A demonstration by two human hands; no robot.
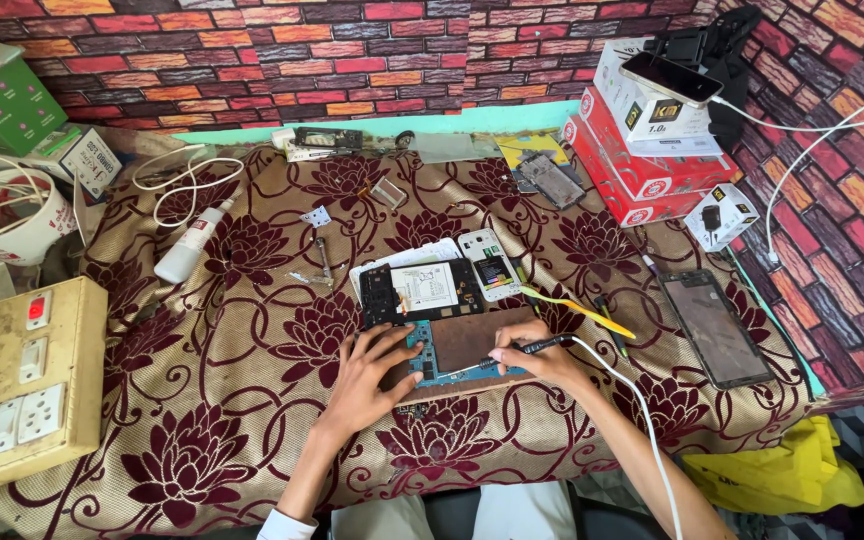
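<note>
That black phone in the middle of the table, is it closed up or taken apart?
Taken apart. The black phone frame lies with its insides showing, and a blue circuit board sits apart under the left hand, while the right hand holds a corded tool.

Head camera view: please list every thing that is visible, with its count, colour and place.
blue circuit board: 1, blue, table centre, under both hands
black corded soldering tool: 1, black with white cable, in right hand
brown work mat: 1, brown, beneath the board
open black phone frame: 1, black, just behind the board
white phone back cover: 1, white, right of the frame
yellow toothbrush: 1, yellow, right of the mat
dark tablet: 1, black, right edge
white squeeze bottle: 1, white, left rear
red and white cartons: several, stacked, right rear
beige switch board: 1, beige, left edge
floral tablecloth: 1, maroon and cream, covers the table
left hand: 1, pressing on the board
right hand: 1, gripping the tool
</note>
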